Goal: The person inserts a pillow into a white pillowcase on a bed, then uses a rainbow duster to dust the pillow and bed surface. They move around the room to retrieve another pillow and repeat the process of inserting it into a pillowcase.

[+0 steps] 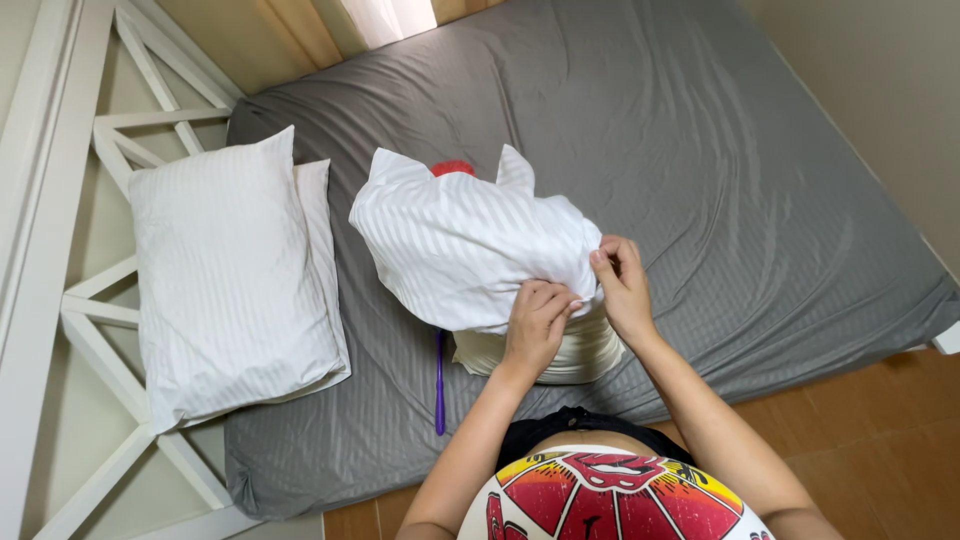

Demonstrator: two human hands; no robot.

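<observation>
Both hands, left hand [535, 325] and right hand [622, 285], pinch the white striped cotton pillowcase's [470, 245] open edge; gripping evenly would probably ease it over the cream pillow [575, 355].

White striped pillowcase [470, 245], bunched, seemingly half-covering cream pillow [580, 355]

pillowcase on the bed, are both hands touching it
Touching: the head view shows the left hand and right hand pinching the pillowcase's open edge.

A bed in a grey sheet [720, 150] fills the room, white headboard [60, 250] left, wooden floor [880, 440] right
</observation>
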